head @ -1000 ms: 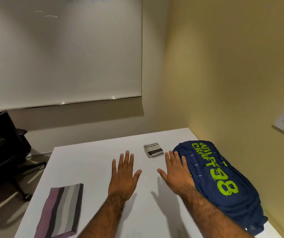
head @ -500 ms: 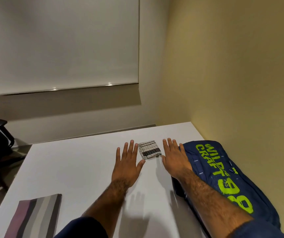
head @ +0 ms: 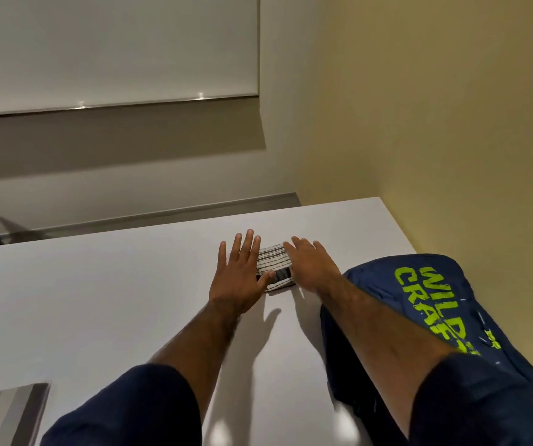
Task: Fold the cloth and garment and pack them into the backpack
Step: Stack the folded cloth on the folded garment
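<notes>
Though splayed, fingers [head: 243, 249] touch cloth [head: 273, 258] (folded).

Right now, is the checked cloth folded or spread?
Folded: the checked cloth lies as a small compact rectangle, touched by left hand and right hand.

table [head: 97, 300]: smooth matt white | cloth [head: 273, 262]: woven checked fabric

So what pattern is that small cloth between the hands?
Cloth: white, thin dark stripes, one broad dark band; head view.
</notes>
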`<state>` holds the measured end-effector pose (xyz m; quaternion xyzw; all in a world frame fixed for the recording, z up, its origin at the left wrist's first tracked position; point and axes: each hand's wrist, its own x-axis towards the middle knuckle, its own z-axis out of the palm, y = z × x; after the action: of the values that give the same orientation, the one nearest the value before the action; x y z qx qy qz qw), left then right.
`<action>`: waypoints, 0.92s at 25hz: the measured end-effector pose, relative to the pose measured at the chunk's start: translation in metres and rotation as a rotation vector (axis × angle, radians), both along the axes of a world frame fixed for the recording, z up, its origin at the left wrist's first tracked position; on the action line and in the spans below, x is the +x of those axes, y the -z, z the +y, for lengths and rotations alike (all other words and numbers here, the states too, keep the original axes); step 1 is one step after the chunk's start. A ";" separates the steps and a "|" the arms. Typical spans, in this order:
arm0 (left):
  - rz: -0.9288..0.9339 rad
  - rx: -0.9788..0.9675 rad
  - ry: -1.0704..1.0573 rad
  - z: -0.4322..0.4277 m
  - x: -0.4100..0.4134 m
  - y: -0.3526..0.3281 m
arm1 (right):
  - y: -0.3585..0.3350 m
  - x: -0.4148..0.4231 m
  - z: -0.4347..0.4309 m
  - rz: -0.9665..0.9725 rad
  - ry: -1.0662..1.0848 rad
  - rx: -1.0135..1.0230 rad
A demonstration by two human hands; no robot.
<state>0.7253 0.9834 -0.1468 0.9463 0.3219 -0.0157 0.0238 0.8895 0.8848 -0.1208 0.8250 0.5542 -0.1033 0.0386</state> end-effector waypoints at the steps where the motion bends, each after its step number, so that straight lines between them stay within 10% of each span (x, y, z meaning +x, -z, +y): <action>1: 0.027 -0.020 -0.010 0.006 0.009 0.009 | 0.008 0.004 0.008 0.004 -0.009 -0.010; 10: 0.141 -0.061 -0.031 0.030 0.039 0.057 | 0.061 0.003 0.031 0.038 -0.074 -0.156; 23: -0.272 -0.295 -0.351 0.043 0.064 0.053 | 0.063 0.001 0.025 0.067 -0.020 0.031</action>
<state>0.7890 1.0262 -0.1997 0.8558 0.4691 0.0692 0.2069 0.8903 0.9096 -0.1834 0.8160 0.5650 -0.1218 0.0082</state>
